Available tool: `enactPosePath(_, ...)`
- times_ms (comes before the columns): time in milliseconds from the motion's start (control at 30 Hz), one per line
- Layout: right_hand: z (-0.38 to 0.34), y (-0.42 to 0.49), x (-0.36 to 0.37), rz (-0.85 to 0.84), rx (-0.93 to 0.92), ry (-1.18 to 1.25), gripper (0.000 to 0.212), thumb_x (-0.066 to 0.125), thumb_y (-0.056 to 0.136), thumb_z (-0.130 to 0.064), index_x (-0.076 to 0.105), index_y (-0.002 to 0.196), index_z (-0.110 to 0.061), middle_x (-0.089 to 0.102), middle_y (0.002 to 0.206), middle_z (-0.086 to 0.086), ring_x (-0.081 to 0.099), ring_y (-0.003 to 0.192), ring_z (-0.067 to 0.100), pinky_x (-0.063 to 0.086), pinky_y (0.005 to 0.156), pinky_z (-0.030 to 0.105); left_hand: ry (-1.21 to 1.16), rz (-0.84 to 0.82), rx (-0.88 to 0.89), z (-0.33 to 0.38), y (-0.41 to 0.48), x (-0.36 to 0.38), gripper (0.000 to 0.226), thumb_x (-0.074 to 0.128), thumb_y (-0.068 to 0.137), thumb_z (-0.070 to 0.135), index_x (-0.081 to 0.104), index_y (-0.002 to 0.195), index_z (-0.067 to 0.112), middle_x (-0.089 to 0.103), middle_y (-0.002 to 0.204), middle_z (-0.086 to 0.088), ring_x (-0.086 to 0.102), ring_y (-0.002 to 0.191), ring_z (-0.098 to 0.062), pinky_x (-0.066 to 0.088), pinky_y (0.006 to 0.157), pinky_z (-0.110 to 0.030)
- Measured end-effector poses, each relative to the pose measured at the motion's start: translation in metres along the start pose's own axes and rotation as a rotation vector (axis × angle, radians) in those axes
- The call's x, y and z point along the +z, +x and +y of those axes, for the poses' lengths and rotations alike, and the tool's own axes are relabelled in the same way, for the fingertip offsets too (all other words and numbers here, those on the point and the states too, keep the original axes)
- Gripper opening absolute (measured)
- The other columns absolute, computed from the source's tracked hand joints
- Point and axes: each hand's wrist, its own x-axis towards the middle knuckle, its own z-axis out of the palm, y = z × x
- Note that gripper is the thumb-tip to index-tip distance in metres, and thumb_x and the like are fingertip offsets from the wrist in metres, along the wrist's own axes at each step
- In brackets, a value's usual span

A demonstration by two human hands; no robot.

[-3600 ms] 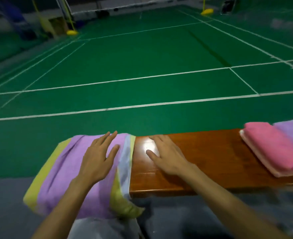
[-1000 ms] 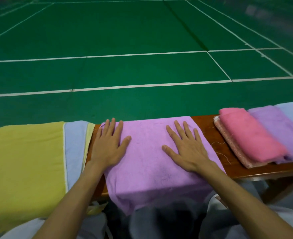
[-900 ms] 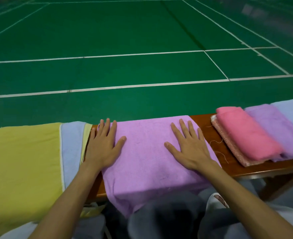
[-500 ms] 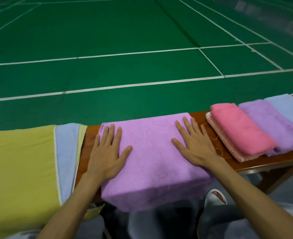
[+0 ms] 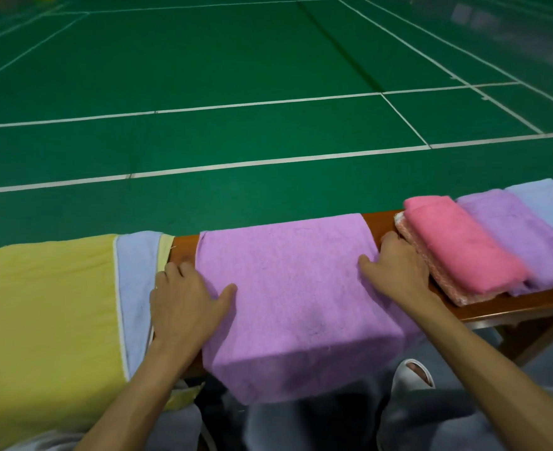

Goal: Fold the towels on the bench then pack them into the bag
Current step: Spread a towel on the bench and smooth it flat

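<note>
Fingers [image 5: 180, 267] of left hand [image 5: 184, 302], right hand [image 5: 398, 271] pinch towel [image 5: 288, 288].

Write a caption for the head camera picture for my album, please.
Left hand and right hand pinch the side edges of a lilac towel draped over the bench.

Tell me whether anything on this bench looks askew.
The lilac towel hangs over the bench at its near edge. Under the pink towel, a paler folded towel pokes out, not squared. Nothing looks damaged.

Dim indoor light, soft shadow low on purple towel [image 5: 288, 288], faint glare on court floor [image 5: 268, 76], edges bent, btm blurry.
</note>
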Motion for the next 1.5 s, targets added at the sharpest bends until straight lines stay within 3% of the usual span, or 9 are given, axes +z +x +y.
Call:
enactPosePath(133,-0.001,0.002,-0.003,-0.116,0.011,-0.004,0.026,0.064,0.092,-0.035,0.056,0.082,-0.013,0.061,0.076,0.004,0.058,0.067,0.024,0.044,0.059,0.036,-0.221,-0.162,0.004,0.002,0.004,-0.007,0.029,0.073,0.093,0.038,0.059,0.082,0.014,0.063,0.078,0.000,0.058,0.069,-0.015,0.042,0.056,-0.029)
enactPosePath(300,0.008,0.006,-0.024,-0.297,-0.115,0.485,0.017,0.067,0.099,-0.024,0.054,0.090,-0.017,0.058,0.084,-0.001,0.057,0.074,0.016,0.038,0.060,0.027,-0.649,-0.332,-0.074,0.002,0.016,-0.023,0.016,0.065,0.100,0.027,0.065,0.094,0.013,0.070,0.092,-0.003,0.067,0.087,-0.021,0.057,0.075,-0.040)
enactPosePath(433,0.017,0.004,-0.040,-0.483,-0.208,1.010,0.058,0.065,0.097,-0.002,0.045,0.149,-0.019,0.057,0.142,-0.010,0.059,0.124,-0.001,0.055,0.094,0.022,-0.961,-0.410,-0.186,-0.011,0.027,-0.039,0.021,0.074,0.094,0.023,0.063,0.107,0.011,0.073,0.101,-0.008,0.072,0.092,-0.025,0.053,0.068,-0.033)
enactPosePath(567,0.021,0.007,-0.055,-0.567,-0.273,1.113,0.042,0.058,0.097,-0.001,0.063,0.137,-0.014,0.068,0.135,0.000,0.064,0.124,0.017,0.054,0.093,0.023,-1.190,-0.392,-0.115,-0.030,0.032,-0.050,0.043,0.079,0.086,0.018,0.067,0.127,0.025,0.076,0.107,-0.008,0.072,0.083,-0.017,0.059,0.061,-0.028)
enactPosePath(667,0.026,0.009,-0.064,-0.560,-0.240,1.115,0.036,0.062,0.094,0.000,0.069,0.128,-0.010,0.071,0.130,0.006,0.065,0.123,0.026,0.055,0.100,0.034,-1.322,-0.464,-0.047,-0.038,0.032,-0.060,0.063,0.098,0.055,0.047,0.081,0.107,0.016,0.078,0.099,-0.010,0.070,0.079,-0.015,0.058,0.057,-0.025)
enactPosePath(767,0.027,0.009,-0.067,-0.562,-0.246,1.131,0.042,0.066,0.089,0.006,0.067,0.130,-0.006,0.070,0.130,0.011,0.064,0.125,0.031,0.049,0.107,0.045,-1.299,-0.497,-0.020,-0.047,0.033,-0.070,0.077,0.105,0.030,0.044,0.082,0.096,0.011,0.078,0.094,-0.015,0.076,0.082,-0.023,0.062,0.061,-0.028)
enactPosePath(933,0.030,0.008,-0.072,-0.524,-0.286,1.055,0.039,0.072,0.089,-0.003,0.071,0.127,-0.012,0.072,0.128,0.006,0.065,0.124,0.024,0.051,0.106,0.045,-1.103,-0.372,0.043,-0.046,0.029,-0.078,0.044,0.088,0.062,0.004,0.077,0.105,0.005,0.079,0.094,-0.012,0.077,0.087,-0.029,0.065,0.068,-0.033)
enactPosePath(1267,0.024,0.004,-0.080,-0.332,-0.397,0.799,0.015,0.068,0.094,-0.008,0.079,0.102,-0.016,0.079,0.094,-0.005,0.069,0.083,0.001,0.052,0.073,0.012,-0.647,-0.175,0.165,-0.053,0.032,-0.071,0.026,0.085,0.078,0.022,0.082,0.104,0.024,0.079,0.094,0.010,0.074,0.083,-0.005,0.065,0.071,-0.040)
enactPosePath(1500,0.026,0.008,-0.083,-0.271,-0.314,0.920,0.015,0.067,0.096,-0.012,0.081,0.101,-0.013,0.057,0.046,0.013,0.047,0.042,0.014,0.046,0.049,0.019,-0.743,-0.193,0.119,-0.052,0.036,-0.076,0.008,0.074,0.093,0.020,0.076,0.088,0.015,0.064,0.049,-0.013,0.049,0.037,-0.014,0.041,0.041,-0.020)
